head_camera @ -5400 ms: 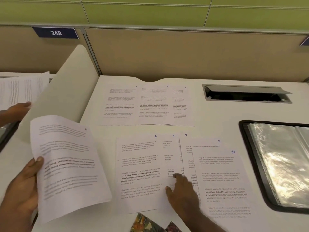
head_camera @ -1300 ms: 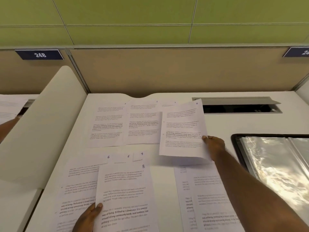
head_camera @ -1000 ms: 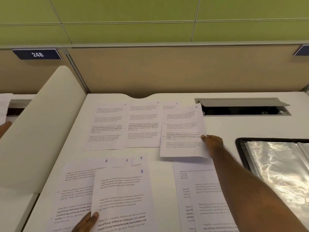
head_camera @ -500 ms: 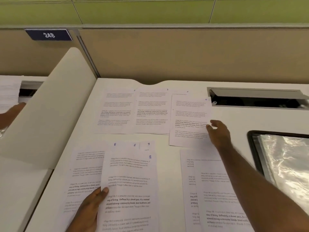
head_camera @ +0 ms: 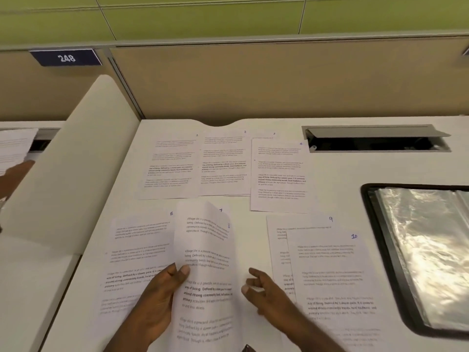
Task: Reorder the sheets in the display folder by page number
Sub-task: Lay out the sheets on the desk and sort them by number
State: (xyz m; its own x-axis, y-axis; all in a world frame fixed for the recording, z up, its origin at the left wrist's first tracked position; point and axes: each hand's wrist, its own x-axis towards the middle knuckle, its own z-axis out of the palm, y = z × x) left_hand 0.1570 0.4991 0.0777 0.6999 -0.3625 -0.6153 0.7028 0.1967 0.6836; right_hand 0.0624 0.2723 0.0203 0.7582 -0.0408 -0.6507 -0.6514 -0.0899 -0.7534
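Observation:
Numbered text sheets lie on the white desk (head_camera: 337, 171). Sheets 1 (head_camera: 170, 166), 2 (head_camera: 223, 163) and 4 (head_camera: 279, 176) form the far row; sheet 3 shows only its top corner behind 4. In the near row, sheet 5 (head_camera: 137, 252) lies left, sheets 9 (head_camera: 302, 222) and 10 (head_camera: 335, 278) overlap right. My left hand (head_camera: 157, 298) grips sheet 8 (head_camera: 208, 270) by its left edge, lifted and bowed, with sheet 7's corner behind it. My right hand (head_camera: 264, 293) hovers just right of sheet 8, fingers loosely spread, holding nothing. The open display folder (head_camera: 426, 250) lies at the right edge.
A cable slot with a raised lid (head_camera: 375, 138) is set into the desk behind the folder. A white curved divider (head_camera: 73, 158) stands on the left; beyond it another person's hand (head_camera: 12, 179) and papers show. A beige partition closes the back.
My right hand let go of sheet 4, now flat in the far row, and came back near sheet 8. My left hand has lifted sheet 8 off the near row.

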